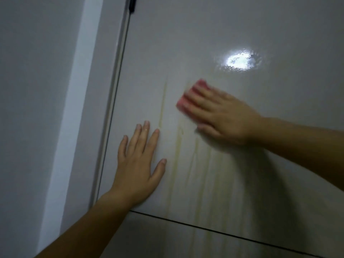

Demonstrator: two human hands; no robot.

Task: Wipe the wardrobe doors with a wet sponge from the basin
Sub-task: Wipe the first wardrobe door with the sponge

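Hand, right [227, 116]: fingers lie fairly straight and spread across the sponge, pressing it flat to the door; it is blurred, and the thumb sits just under the sponge's lower edge.
Sponge [186, 102]: pink block, between the right palm and the wardrobe door, near the door's middle.
Handling: probably light and soft, giving under pressure and shedding water when squeezed. A flat palm over its back seems the best hold, with the thumb at one edge to stop it sliding on the wet face.
Hand, left [139, 161]: fingers straight and spread, holding nothing, palm flat on the door, below and to the left of the sponge and apart from it.
Wardrobe door [204, 34]: pale, glossy and smooth, likely slippery when wet.
Streaks [176, 155]: yellowish runs down the door between and below the two hands, crossing the dark seam [204, 229] onto the lower panel [167, 243].
Glare [239, 60]: bright rippled reflection above the sponge.
Obstacles: the left hand covers part of the streaked area; the door's left edge [115, 90] and the grey wall [37, 90] lie well apart from the sponge.
Basin: not in view.
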